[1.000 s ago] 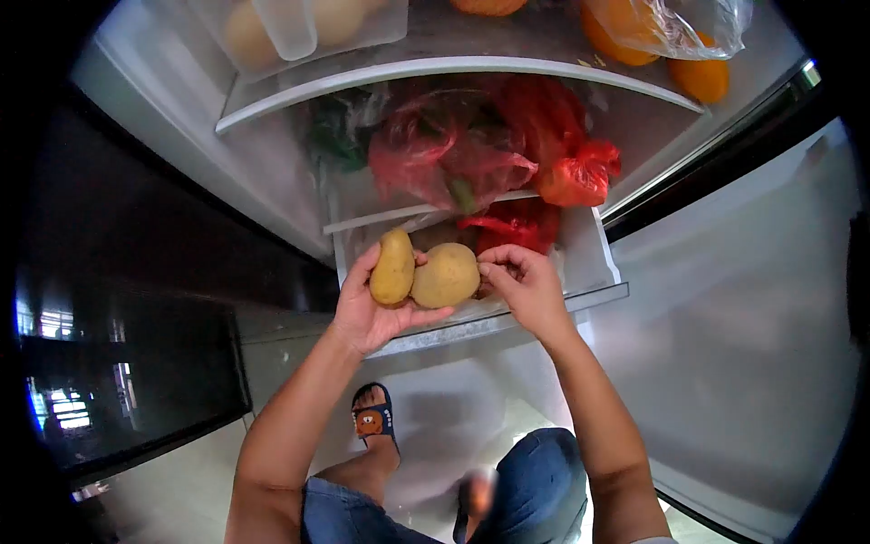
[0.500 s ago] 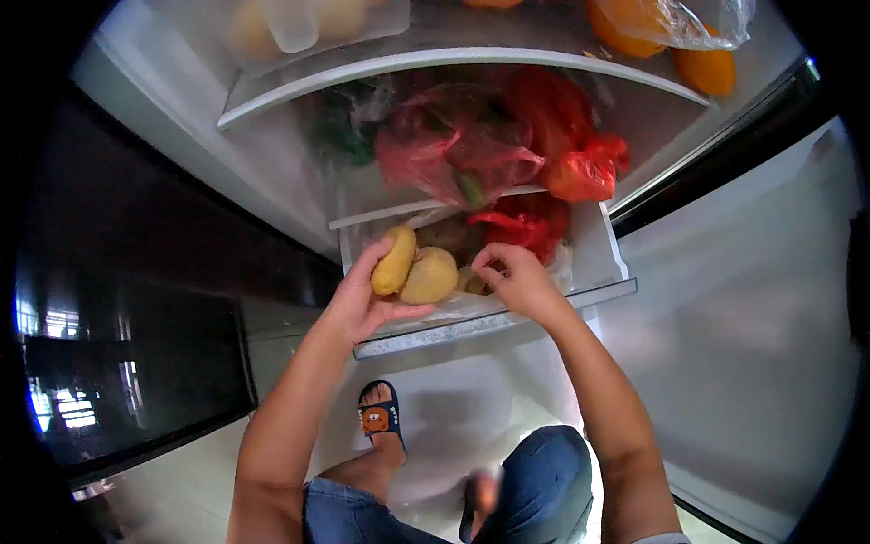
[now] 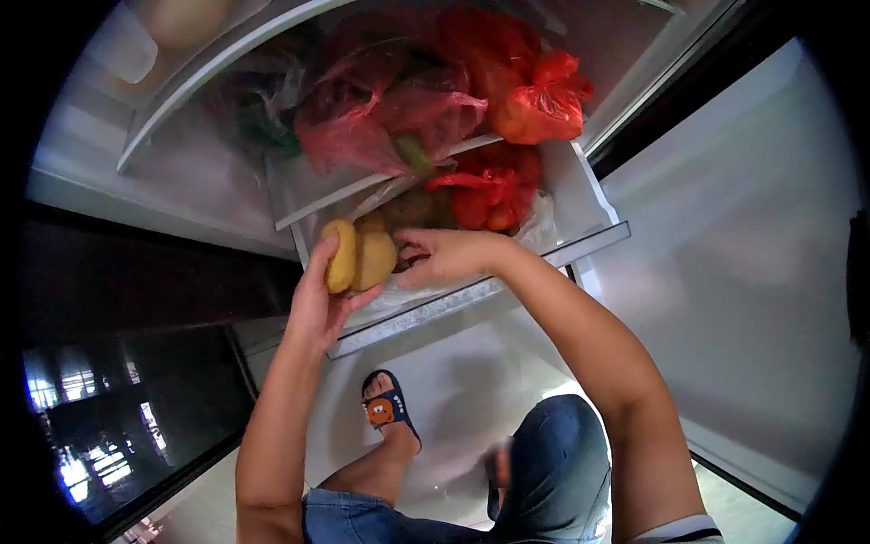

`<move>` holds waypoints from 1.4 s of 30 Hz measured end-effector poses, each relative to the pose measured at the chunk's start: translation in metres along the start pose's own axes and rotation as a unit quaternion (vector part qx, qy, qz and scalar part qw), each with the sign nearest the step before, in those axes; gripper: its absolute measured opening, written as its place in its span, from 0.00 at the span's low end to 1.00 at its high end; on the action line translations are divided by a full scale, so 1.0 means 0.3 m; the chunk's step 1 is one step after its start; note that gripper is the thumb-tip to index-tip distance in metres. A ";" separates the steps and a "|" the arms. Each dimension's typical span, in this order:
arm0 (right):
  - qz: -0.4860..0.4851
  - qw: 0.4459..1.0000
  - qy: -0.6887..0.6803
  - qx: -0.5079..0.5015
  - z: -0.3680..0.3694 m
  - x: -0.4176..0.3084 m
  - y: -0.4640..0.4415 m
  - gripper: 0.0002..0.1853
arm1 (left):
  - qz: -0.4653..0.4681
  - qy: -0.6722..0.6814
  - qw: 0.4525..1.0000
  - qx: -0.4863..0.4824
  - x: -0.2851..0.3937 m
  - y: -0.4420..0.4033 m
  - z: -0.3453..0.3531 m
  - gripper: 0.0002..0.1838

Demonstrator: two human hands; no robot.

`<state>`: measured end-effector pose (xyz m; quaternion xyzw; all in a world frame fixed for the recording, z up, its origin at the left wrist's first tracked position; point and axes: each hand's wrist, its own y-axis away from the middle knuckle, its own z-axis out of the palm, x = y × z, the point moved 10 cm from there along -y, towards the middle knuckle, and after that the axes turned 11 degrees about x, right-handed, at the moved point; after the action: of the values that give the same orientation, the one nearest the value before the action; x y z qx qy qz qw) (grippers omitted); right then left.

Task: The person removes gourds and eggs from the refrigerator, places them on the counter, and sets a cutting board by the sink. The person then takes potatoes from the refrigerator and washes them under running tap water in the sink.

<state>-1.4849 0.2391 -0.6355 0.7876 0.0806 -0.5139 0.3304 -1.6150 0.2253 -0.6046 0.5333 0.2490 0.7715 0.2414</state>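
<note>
My left hand (image 3: pixel 313 299) is closed around two yellowish potatoes at the left end of the pulled-out fridge drawer. One elongated potato (image 3: pixel 342 257) lies against the thumb, and a rounder potato (image 3: pixel 375 260) sits beside it above the fingers. My right hand (image 3: pixel 453 256) is just right of the rounder potato, its fingers curved and apart around a dark gap. I see nothing held there, though the inner side of the fingers is partly hidden. Behind the hands, more brownish produce (image 3: pixel 417 210) lies in the drawer (image 3: pixel 480 292), and a clear plastic bag lines it.
A red bag (image 3: pixel 494 186) lies at the drawer's right. Pink bag (image 3: pixel 390 118) and red bag (image 3: pixel 544 100) rest on the level behind, under a curved shelf edge (image 3: pixel 208 77). The open door (image 3: pixel 725 236) stands right; a slippered foot (image 3: pixel 385 399) is below.
My right hand has moved left, from above the drawer's middle to beside the potatoes, and its fingers have spread from a pinch. My left hand keeps its potatoes. The view has shifted.
</note>
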 end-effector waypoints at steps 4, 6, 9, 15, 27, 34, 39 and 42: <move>0.049 0.967 -0.250 0.008 -0.018 -0.025 0.019 0.43 | -0.027 0.016 0.996 -0.084 -0.036 -0.002 0.065 0.34; 0.050 0.975 -0.211 0.046 -0.057 -0.023 0.049 0.41 | -0.056 0.016 0.993 -0.104 -0.053 0.001 0.107 0.34; -0.038 0.984 -0.091 0.149 -0.148 -0.039 0.081 0.39 | -0.092 0.065 0.987 -0.111 -0.054 -0.022 0.135 0.34; -0.049 0.976 -0.062 0.204 -0.230 -0.064 0.154 0.36 | -0.060 -0.029 0.993 -0.098 -0.056 -0.055 0.110 0.31; -0.018 0.889 0.202 0.411 -0.326 -0.040 0.301 0.35 | 0.273 -0.748 0.603 0.036 -0.008 -0.108 0.057 0.35; -0.022 0.887 0.241 0.393 -0.317 -0.047 0.310 0.39 | 0.305 -0.723 0.620 0.025 0.045 -0.038 0.088 0.33; -0.105 0.913 0.161 0.359 -0.307 -0.065 0.273 0.37 | 0.055 -0.187 0.970 -0.144 -0.018 -0.013 0.108 0.25; -0.124 0.955 -0.064 0.262 -0.246 -0.137 0.287 0.34 | -0.023 0.051 0.962 -0.268 0.001 0.084 0.178 0.26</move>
<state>-1.4077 0.2263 -0.5438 0.7956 0.0189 -0.6034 0.0505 -1.5674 0.2132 -0.5718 0.4030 0.0574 0.8304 0.3804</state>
